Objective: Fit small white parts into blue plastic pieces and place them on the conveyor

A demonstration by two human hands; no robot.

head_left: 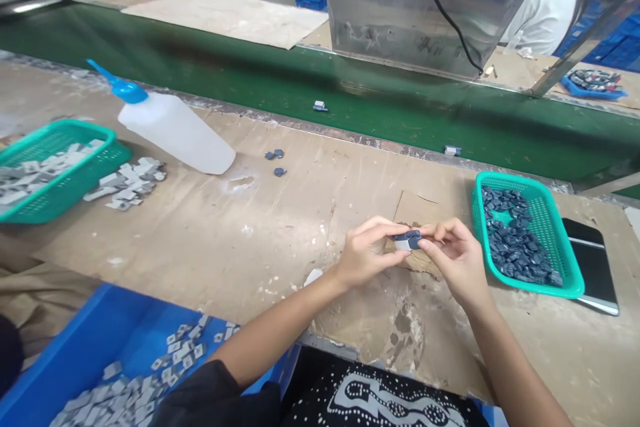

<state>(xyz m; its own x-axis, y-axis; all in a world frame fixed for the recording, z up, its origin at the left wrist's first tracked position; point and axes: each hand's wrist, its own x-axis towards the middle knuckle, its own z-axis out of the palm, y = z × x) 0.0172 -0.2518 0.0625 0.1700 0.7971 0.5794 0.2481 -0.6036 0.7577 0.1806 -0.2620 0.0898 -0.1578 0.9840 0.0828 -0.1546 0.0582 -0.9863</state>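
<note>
Between my two hands, above the cardboard-covered bench, is a small dark blue and light grey plastic part (407, 241). My left hand (367, 248) pinches its left side between thumb and fingers. On its right side, my right hand (457, 257) closes thumb and fingertips on the dark blue piece of it. How the pieces join is too small to make out. Just right of my right hand stands a green basket (574, 280) of dark blue pieces (520, 250).
Grey pieces (131, 180) lie beside another green basket (50, 210) at left, near a tilted white squeeze bottle (175, 130). Small assembled parts (320, 106) rest on the green conveyor belt (380, 107). A blue bin (130, 317) sits front left; a black tablet-like object (595, 267) is at right.
</note>
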